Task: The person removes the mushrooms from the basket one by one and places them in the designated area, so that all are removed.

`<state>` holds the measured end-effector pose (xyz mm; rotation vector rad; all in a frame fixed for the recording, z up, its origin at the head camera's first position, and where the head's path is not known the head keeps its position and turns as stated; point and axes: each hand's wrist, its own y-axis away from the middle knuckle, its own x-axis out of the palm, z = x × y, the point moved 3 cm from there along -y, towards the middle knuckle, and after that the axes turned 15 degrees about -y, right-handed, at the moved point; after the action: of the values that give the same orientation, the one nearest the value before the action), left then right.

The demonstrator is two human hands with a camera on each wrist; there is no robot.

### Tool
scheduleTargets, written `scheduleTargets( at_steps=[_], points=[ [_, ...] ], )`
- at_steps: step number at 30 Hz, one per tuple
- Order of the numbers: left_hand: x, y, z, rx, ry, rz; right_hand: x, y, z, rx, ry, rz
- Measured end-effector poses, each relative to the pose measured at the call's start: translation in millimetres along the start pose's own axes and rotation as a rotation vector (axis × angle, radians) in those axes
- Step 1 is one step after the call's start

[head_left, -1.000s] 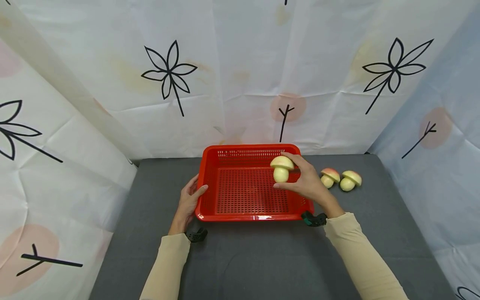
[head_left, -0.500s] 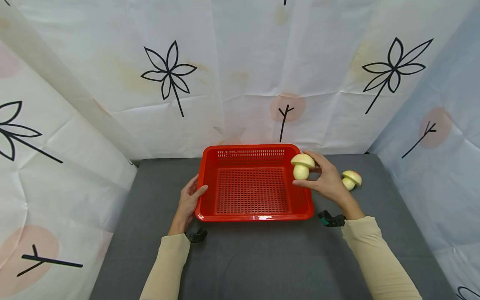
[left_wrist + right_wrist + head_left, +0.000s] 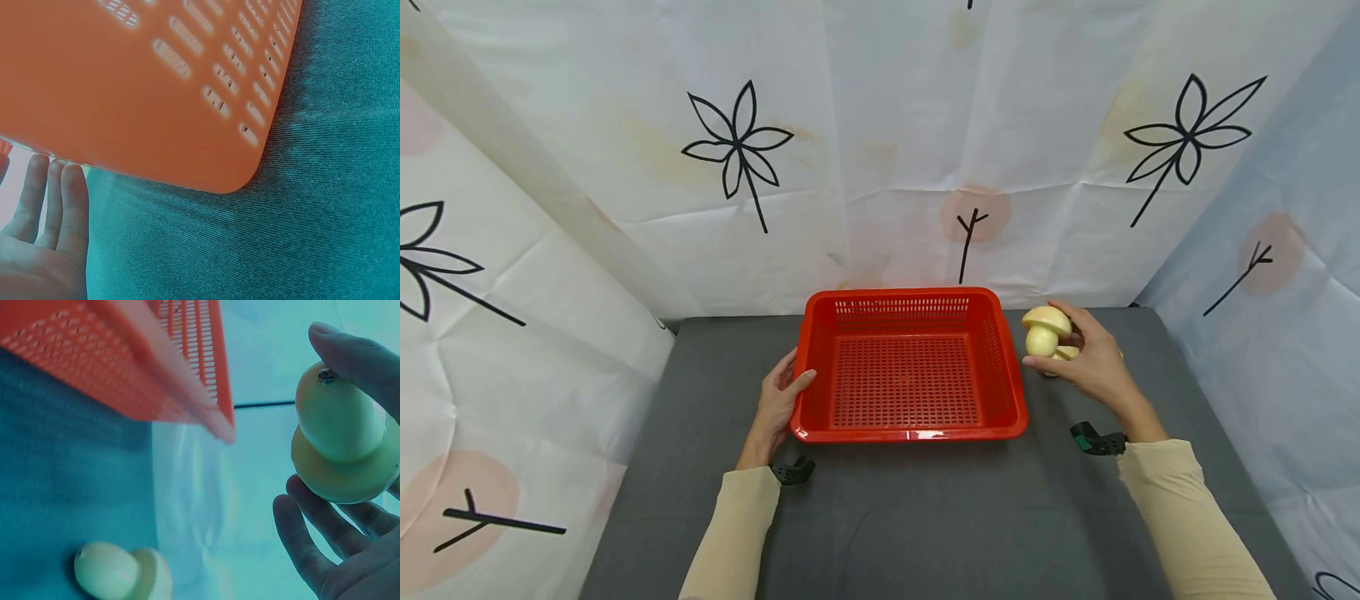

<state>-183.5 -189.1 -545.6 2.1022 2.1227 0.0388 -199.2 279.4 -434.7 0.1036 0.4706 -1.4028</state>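
My right hand (image 3: 1097,358) holds a pale yellow toy mushroom (image 3: 1043,330) between thumb and fingers, above the table to the right of the basket. In the right wrist view the stem of this mushroom (image 3: 340,422) points towards the thumb. A second mushroom (image 3: 1065,353) shows partly behind it, lying on the table; the right wrist view also has a mushroom (image 3: 109,572) on the cloth. My left hand (image 3: 777,404) grips the left side of the red plastic basket (image 3: 910,435), thumb on the rim and fingers outside against the wall (image 3: 144,144).
A dark grey cloth (image 3: 917,517) covers the table. Patterned white curtains (image 3: 880,167) stand behind and at both sides, close to the basket's back edge. Another mushroom is almost wholly hidden behind my right hand.
My right hand has moved right with the mushroom, from over the basket to beyond its right rim. It now partly covers the mushrooms on the table. My left hand and the basket stay put.
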Motion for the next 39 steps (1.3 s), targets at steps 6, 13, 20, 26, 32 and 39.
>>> scheduleTargets(
  at_steps=[6, 13, 20, 26, 32, 39],
  points=[
    [1.4, -0.9, -0.1, 0.004, -0.013, -0.002, -17, 7.2, -8, 0.012, 0.044, -0.038],
    [1.0, -0.4, 0.2, 0.005, -0.002, -0.003, -43, 19.7, -22, 0.079, 0.086, -0.081],
    [-0.4, -0.1, 1.0, 0.000, 0.001, 0.006, -66, 31.2, -42, 0.130, 0.141, -0.114],
    [-1.3, 0.6, 1.2, -0.001, 0.009, 0.009, -85, 37.3, -64, 0.165, 0.162, -0.132],
    [-1.1, 1.2, 0.7, 0.001, 0.008, 0.002, -100, 43.1, -80, 0.227, 0.187, -0.164],
    [-1.3, 1.0, -0.2, 0.000, -0.010, 0.003, -107, 52.1, -98, 0.291, 0.179, -0.209]
  ],
)
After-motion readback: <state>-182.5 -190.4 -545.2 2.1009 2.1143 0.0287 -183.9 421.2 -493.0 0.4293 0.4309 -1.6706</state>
